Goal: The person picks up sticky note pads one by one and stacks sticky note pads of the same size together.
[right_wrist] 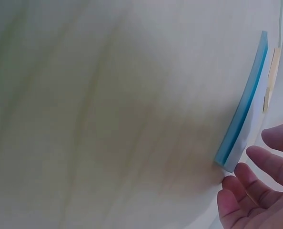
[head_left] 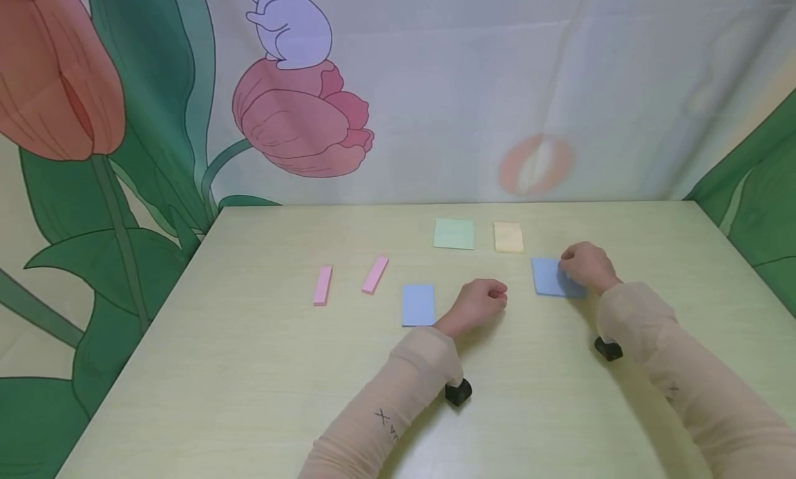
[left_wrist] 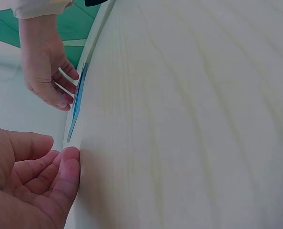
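Six paper pieces lie flat on the desk (head_left: 218, 382), all apart, none stacked. Far row: green pad (head_left: 454, 233), with the yellow pad (head_left: 508, 237) to its right. Nearer: left pink strip (head_left: 322, 285) and right pink strip (head_left: 375, 275), side by side, the right one more slanted; then the left blue pad (head_left: 418, 305), and at far right the right blue pad (head_left: 548, 275), the piece being worked on.

Right hand (head_left: 587, 266): over the right end of that pad. Right wrist view gives the fingers loosely bent, thumb held away from them, fingertips close by the pad's near corner. No pinch seen; cannot tell whether a fingertip touches.

Left hand (head_left: 475, 305): between the two blue pads, fingers softly curled, thumb clear of them, holding nothing.

Progress, judged from layout: all six pieces are spread out on the desk, so the laying-out looks largely done. The right blue pad seems the only one being handled; whether this is a pick-up or a release cannot be told. Unsettled: the pads' edges do not line up, and the two blue pads sit well apart.
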Motion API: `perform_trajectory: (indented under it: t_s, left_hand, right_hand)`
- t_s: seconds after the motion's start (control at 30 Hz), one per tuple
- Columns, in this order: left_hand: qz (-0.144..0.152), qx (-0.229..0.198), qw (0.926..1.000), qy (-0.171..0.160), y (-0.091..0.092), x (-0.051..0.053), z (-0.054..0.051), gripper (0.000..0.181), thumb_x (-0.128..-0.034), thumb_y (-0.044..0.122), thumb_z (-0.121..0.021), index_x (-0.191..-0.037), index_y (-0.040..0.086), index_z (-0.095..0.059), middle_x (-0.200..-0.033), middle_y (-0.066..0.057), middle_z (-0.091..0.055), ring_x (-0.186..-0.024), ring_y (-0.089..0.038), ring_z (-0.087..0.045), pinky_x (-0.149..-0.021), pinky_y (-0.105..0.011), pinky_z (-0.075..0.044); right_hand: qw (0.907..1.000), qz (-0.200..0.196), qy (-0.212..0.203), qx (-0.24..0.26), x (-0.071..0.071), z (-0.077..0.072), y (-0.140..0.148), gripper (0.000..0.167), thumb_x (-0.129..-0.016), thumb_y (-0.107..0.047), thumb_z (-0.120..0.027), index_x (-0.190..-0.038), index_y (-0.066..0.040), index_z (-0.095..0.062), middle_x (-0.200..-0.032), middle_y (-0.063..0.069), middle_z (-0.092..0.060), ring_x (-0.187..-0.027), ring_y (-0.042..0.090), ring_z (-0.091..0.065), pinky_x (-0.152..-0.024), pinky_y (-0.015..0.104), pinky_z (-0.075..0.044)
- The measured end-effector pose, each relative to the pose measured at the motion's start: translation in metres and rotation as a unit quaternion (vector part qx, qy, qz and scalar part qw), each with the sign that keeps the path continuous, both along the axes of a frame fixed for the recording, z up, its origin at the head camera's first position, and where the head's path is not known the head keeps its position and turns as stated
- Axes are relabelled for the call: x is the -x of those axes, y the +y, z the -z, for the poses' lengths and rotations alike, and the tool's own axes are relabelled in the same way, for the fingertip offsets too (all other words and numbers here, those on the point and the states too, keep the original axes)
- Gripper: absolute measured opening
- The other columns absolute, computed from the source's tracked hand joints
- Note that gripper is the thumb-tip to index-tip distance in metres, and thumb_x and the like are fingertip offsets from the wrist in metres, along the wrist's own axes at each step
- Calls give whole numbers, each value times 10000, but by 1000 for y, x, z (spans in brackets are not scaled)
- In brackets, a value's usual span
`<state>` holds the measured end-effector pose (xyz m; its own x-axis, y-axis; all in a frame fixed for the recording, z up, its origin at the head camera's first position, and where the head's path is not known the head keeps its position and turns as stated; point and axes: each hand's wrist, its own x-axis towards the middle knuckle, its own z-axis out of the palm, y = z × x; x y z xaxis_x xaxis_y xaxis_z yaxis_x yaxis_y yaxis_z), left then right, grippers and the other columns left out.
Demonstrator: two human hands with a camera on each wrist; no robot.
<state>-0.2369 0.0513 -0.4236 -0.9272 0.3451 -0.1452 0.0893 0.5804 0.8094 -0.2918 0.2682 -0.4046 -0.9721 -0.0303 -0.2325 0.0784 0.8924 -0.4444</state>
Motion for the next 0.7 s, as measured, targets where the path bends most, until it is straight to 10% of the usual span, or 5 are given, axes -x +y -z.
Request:
perform_trajectory:
  t_s: [0.47,0.7]
  left_hand:
    - [-107,131,9998,45,5,-3,-4,274,-867,110,-510,-1116,31,-592,-1049,-68,-631,-946,-155,-567,-797,-219,-449]
    - [-307,146,9994,-33,16,0,-2,288,-846,120,-538,-1115,31,-589,-1035,-56,-635,-884,-122,-555,-809,-216,-442]
  right_hand:
    - [9997,18,66,237,-8,-6,-6,388,-847,-163,-459,-1124,105,-507,-1098,269,-534,-921,323,-521,-767,399,-445]
    - [9958,553,-365,637,-9,-8,0,324,-838,-169,-449,-1016,93,-517,-636,64,-510,-516,142,-482,-491,241,-424]
